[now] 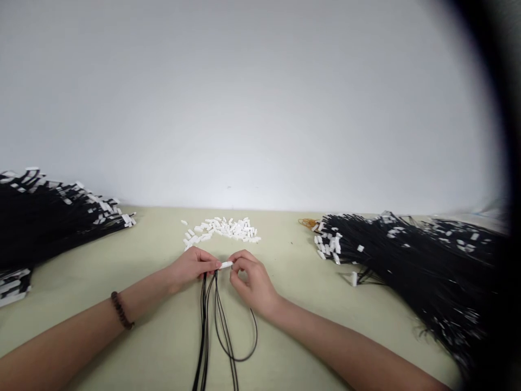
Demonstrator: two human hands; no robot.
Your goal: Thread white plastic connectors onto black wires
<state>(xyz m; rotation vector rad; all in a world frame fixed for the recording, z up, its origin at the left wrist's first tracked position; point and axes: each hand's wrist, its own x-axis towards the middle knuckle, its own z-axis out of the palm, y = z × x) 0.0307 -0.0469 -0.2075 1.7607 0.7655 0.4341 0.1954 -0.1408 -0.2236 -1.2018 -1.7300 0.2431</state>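
A small white plastic connector [226, 265] sits between my two hands in the middle of the table. My left hand [194, 267] is closed, pinching its left end between thumb and fingers. Several thin black wires [204, 326] hang down from under that grip toward the near table edge. At the connector's right end my right hand [253, 279] is closed in a pinch. One black wire loops out to the right and rises under the right hand, and a dark tip shows at its fingertips. How far this wire enters the connector is hidden.
Loose white connectors [230, 228] lie scattered beyond my hands on the pale green table [280, 239]. Large bundles of black wires with white connectors lie at left [49, 217] and right [391, 260]. An orange coil [308, 222] lies beside the right bundle. A white wall [260, 108] stands behind.
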